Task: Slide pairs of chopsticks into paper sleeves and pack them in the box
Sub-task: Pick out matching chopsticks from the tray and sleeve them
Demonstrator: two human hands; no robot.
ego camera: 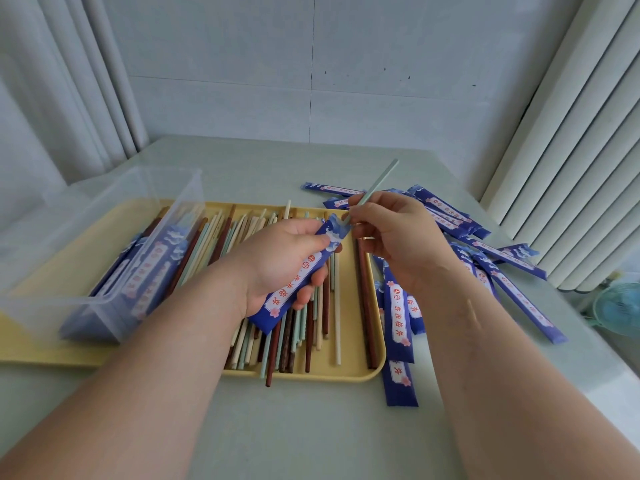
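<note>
Feeding mint chopstick [375, 187] into sleeve [300, 273].
My left hand [277, 261] pinches the mouth open; right hand [394, 233] grips the stick, keep it aligned, shallow.

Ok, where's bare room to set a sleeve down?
Bare table lies along the near edge, in front of the yellow tray, and behind it, between the clear box and the loose sleeves. Crowded: chopsticks crowd the tray; sleeves cover the table right of it.

Soft, even, cool daylight, faint shadows under the tray [311, 377], wide-angle bending at the edges.
</note>
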